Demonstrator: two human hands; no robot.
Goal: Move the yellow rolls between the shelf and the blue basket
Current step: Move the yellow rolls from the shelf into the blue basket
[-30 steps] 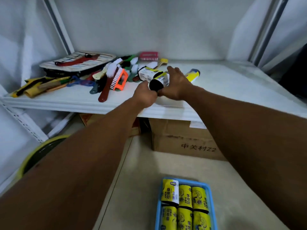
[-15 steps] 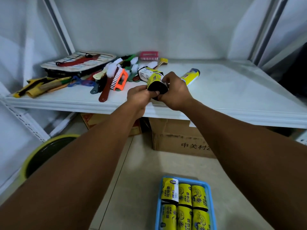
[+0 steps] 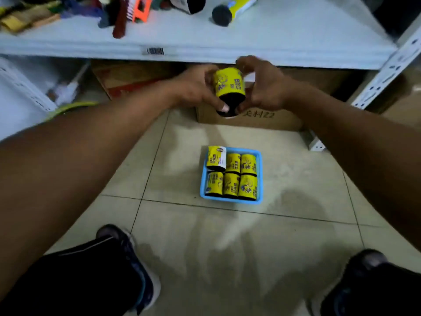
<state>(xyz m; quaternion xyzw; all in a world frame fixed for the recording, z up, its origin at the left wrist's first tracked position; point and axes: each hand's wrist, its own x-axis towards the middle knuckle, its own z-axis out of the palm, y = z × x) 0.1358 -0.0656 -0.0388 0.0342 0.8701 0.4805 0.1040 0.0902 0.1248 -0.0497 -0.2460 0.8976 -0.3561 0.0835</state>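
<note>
A yellow roll (image 3: 229, 84) was held in the air between both hands, below the front edge of the shelf (image 3: 273, 37) and in front of a cardboard box (image 3: 262, 115) that stood under it. The roll was nearly upright, its black lower end toward the camera. The left hand (image 3: 196, 87) gripped its left side, with the thumb pressed at the black end; the right hand (image 3: 266, 87) gripped the right side, fingers curled over the top.

Below and nearer the person, the blue basket (image 3: 259, 176) sat on the tiled floor (image 3: 227, 247), well apart from the held roll. It held six yellow rolls (image 3: 232, 176) packed side by side in two rows of three, filling it almost wall to wall. The one at the far left corner (image 3: 216, 158) showed a white patch on its label and stood slightly higher than its neighbours.

On the shelf, near the middle of the front half, lay another roll with a white wrapper (image 3: 189, 4) and a narrow yellow roll (image 3: 234, 8), its black end facing the front edge. To their left was a heap of brushes (image 3: 127, 12), one with an orange back. A barcode sticker (image 3: 155, 51) sat on the shelf's front edge. Two dark shoes (image 3: 134, 263) stood on the floor at the near side.
</note>
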